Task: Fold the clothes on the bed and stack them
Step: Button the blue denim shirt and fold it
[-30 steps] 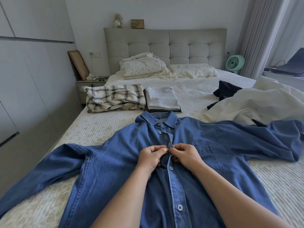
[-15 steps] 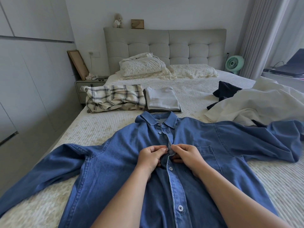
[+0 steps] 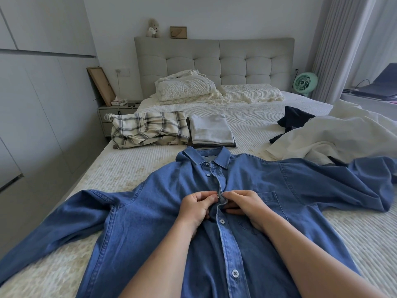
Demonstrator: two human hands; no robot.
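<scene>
on the bed [image 3: 120,168], a blue shirt [image 3: 150,222] spread flat, front up. left hand [image 3: 196,208] pinching the shirt's middle edge, fingers curled. right hand [image 3: 247,204] pinching the other edge, touching the left.

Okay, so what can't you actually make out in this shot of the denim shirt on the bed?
Head view:
- Denim shirt: hem cut off by the bottom edge; right sleeve end leaves the frame.
- Button being fastened: covered by the left hand and right hand.
- Grey folded stack: item count unclear.
- Dark garment: partly buried under the white cloth.
</scene>
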